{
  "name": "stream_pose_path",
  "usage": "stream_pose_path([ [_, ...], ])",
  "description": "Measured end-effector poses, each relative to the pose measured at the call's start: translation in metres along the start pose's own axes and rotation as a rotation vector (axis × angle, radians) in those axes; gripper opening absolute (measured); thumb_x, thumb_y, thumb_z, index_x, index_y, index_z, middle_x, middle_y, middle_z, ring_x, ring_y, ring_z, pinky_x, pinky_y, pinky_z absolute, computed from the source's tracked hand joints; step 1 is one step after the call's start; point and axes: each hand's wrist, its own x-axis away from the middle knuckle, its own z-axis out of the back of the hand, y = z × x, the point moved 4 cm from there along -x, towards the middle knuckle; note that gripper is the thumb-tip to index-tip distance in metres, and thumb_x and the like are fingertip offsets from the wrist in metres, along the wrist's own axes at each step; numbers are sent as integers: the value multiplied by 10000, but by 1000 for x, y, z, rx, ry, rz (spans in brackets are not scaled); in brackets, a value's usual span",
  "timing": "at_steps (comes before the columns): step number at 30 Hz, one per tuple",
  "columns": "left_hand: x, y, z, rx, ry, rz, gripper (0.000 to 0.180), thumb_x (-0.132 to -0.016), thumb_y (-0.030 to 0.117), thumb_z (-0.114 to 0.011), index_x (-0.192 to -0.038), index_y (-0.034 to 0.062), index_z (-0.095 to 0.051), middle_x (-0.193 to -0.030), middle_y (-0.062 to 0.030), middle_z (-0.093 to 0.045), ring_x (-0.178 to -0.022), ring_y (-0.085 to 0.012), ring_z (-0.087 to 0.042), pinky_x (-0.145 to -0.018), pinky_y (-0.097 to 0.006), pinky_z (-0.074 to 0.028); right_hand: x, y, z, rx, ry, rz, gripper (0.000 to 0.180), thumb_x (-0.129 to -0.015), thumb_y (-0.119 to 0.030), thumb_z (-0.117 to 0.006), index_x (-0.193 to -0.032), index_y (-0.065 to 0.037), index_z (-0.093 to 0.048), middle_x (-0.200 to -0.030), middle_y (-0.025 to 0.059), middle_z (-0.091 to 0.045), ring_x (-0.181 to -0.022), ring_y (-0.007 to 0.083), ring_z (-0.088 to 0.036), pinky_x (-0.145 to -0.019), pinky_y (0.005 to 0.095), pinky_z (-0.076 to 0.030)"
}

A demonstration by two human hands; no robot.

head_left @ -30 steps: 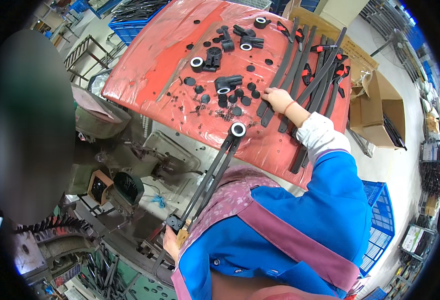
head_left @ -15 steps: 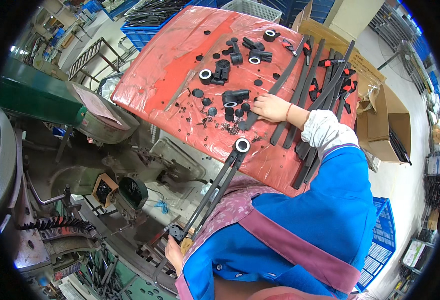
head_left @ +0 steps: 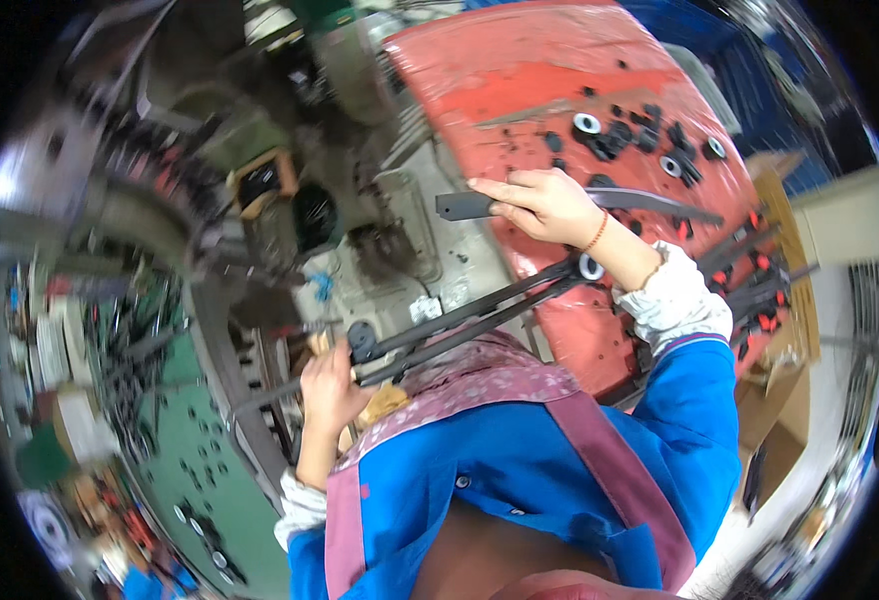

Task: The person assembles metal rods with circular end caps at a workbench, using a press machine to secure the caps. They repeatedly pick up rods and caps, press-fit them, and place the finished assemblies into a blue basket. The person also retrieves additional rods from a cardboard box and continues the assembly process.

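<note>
Metal arm, long, dark and two-railed, held across middle of frame. Left hand closed around lower-left end, just below round black knob. Right hand curled over second piece, flat dark strip, fingers wrapped on top near its blunt grey end, in upper centre of frame over edge of red surface.

Best handled with left grip kept firm and close to knob, so long arm does not swing or sag at far end. Strip better pinched near blunt end than mid-length, kept level, brought in along same line as arm rather than across it. Worth keeping sleeve clear of loose black bushes and white-ringed ones scattered on surface, easily swept off.

Arm's long axis running diagonally, lower left to upper right; ring end pointing up-right, resting at or just above surface edge beside right wrist, hard to tell which through lens bend. Strip's long axis nearly horizontal, blunt end pointing left, thin tapered tip pointing right toward bundle of red-tipped rods at right edge.
</note>
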Motion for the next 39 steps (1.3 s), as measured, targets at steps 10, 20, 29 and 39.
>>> stream_pose_path([
  [10,35,-17,39,160,94,83,555,-672,91,-656,-1190,-44,-510,-864,-166,-639,-811,-349,-627,-710,-428,-479,-73,-126,-93,-248,-399,63,338,-925,-329,-580,-1218,-171,-640,-737,148,-646,-686,344,-638,-622,437,-524],
  [20,89,-85,47,139,77,112,578,-657,-13,-604,-1221,-71,-491,-827,-144,-605,-789,-322,-608,-687,-408,-463,-111,-203,-139,-241,-501,95,333,-923,-329,-570,-1203,-167,-649,-731,142,-653,-654,347,-640,-602,436,-526],
  [29,118,-155,65,221,16,61,693,-620,-1,-671,-1269,-64,-437,-932,-158,-620,-870,-343,-617,-739,-408,-467,-136,-258,-194,-283,-585,22,334,-926,-322,-571,-1203,-152,-649,-773,161,-664,-708,359,-649,-640,446,-526],
  [39,108,-204,78,533,-139,130,565,-865,330,-618,-1304,23,-440,-829,-172,-635,-777,-370,-626,-657,-450,-464,-148,-279,-215,-202,-624,-26,338,-926,-346,-568,-1206,-178,-654,-736,146,-656,-681,344,-646,-611,442,-519],
])
